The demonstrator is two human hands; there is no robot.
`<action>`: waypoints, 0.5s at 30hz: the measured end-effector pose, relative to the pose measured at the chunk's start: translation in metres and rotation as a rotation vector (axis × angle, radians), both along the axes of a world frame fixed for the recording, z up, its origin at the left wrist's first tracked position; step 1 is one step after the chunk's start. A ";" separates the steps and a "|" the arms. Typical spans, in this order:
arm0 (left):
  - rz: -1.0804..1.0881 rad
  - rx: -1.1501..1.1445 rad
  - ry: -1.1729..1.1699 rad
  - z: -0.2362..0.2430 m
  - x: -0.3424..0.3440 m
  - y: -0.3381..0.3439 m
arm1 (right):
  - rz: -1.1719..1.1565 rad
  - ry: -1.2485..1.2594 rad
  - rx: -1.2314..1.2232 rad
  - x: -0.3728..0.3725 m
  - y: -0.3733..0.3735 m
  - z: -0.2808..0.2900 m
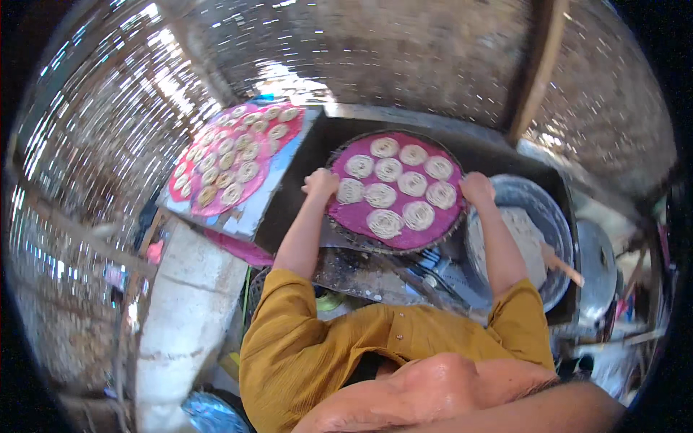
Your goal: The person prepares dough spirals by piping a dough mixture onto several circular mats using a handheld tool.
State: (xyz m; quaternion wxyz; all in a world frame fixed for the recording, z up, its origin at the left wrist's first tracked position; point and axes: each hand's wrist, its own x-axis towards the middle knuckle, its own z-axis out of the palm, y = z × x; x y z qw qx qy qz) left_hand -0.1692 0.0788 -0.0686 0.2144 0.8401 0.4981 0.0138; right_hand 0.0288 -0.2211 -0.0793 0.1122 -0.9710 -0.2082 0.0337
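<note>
A round tray [393, 251] with a dark woven rim sits at the centre of the frame, lined with one magenta cloth [426, 237]. On the cloth lie eleven pale coils [388, 169] of thin strands, each a flattish round, set close together, some almost touching. In the upper left, pink cloths [209, 209], at least two and overlapping, bear many more coils; more than twenty show, but they crowd too closely for an exact count. To the right of the tray stands one grey basin [559, 216] holding a pale mass [521, 224], with one wooden handle [567, 267] leaning out over its lower right side.

The pink cloths lie on a whitish, worn slab [249, 220] beside a dark, high-sided trough [292, 184]; tray and basin are within the trough's outline. One rounded metal vessel [596, 270] is at the right edge. Woven walls [426, 61] close in the room, with light piercing the gaps, mostly at upper left, and a wooden post [538, 79] rises at upper right.

The left hand [321, 182] is curled closed on the tray's left rim; the right hand [476, 189] grips the right rim likewise. How the fingers sit beneath the rim cannot be told.
</note>
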 end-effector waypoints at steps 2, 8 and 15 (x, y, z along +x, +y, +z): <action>0.065 -0.005 0.010 -0.012 -0.001 0.005 | -0.138 0.066 0.115 -0.005 0.011 0.001; 0.088 -0.073 -0.055 -0.036 -0.001 0.019 | 0.001 0.026 -0.007 0.011 0.005 -0.008; -0.124 -0.010 -0.675 -0.036 -0.006 0.007 | 0.127 -0.039 0.090 0.017 0.009 -0.018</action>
